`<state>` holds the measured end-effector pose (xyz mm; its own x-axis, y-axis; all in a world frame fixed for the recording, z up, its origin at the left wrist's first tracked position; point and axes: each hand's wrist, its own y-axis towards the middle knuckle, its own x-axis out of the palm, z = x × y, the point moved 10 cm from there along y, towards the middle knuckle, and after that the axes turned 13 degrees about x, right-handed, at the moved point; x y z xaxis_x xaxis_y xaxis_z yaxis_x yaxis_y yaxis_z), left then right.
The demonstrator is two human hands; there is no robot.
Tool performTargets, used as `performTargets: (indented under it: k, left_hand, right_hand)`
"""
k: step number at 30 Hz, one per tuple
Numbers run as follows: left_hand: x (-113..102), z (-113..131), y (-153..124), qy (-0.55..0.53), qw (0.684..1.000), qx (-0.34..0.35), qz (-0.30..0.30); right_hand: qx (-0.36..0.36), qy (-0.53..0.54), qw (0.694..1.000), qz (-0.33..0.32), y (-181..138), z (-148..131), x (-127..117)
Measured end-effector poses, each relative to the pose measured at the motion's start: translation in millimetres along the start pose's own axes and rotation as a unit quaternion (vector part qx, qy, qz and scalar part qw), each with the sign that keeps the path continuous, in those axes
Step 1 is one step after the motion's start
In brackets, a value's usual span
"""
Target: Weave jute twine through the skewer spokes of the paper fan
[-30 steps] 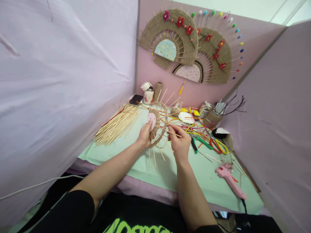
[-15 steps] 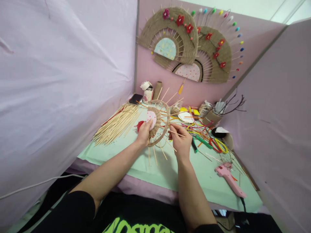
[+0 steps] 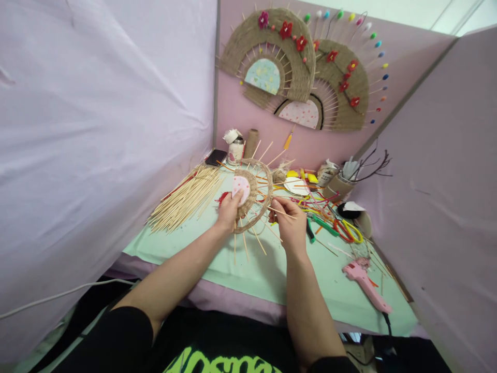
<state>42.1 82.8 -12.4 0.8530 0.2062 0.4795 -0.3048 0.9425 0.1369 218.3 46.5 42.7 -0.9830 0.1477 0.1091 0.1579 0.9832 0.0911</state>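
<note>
My left hand [image 3: 229, 210] grips a half-round fan [image 3: 251, 194] woven of jute twine on thin wooden sticks, its thumb on the pink dotted centre patch [image 3: 241, 189]. Sticks radiate from the patch through an outer band of twine [image 3: 269, 182]. At that band's right edge my right hand [image 3: 289, 220] is closed in a pinch, apparently on the twine, though the fingers mostly hide it. One stick crosses in front of the right fingers. A thin loop of twine hangs below the band. Red thread [image 3: 222, 199] shows just left of my left hand.
A pile of thin sticks [image 3: 186, 197] lies at left. On the right are green-handled pliers [image 3: 310, 230], coloured pipe cleaners, scissors [image 3: 351, 231] and a pink glue gun [image 3: 367, 286]. Behind stand a jar [image 3: 235, 150] and a twine ball [image 3: 279, 175]. Finished fans [image 3: 305, 52] hang on the back wall.
The fan has turned and shifted slightly in my left hand, which has moved a little to the left. My right hand stays pinched at the band's edge. The red thread is more covered.
</note>
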Motion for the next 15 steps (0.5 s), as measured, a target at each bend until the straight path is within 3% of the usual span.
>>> performTargets:
  k: [9, 15]
  left_hand:
    - [0.8, -1.2, -0.5, 0.012, 1.0, -0.003, -0.005]
    - [1.4, -1.7, 0.4, 0.018, 1.0, 0.002, -0.011]
  right_hand:
    - [0.029, 0.055, 0.998, 0.009, 3.8, 10.1, -3.3]
    - [0.008, 0.05, 0.998, 0.023, 4.5, 8.7, -6.1]
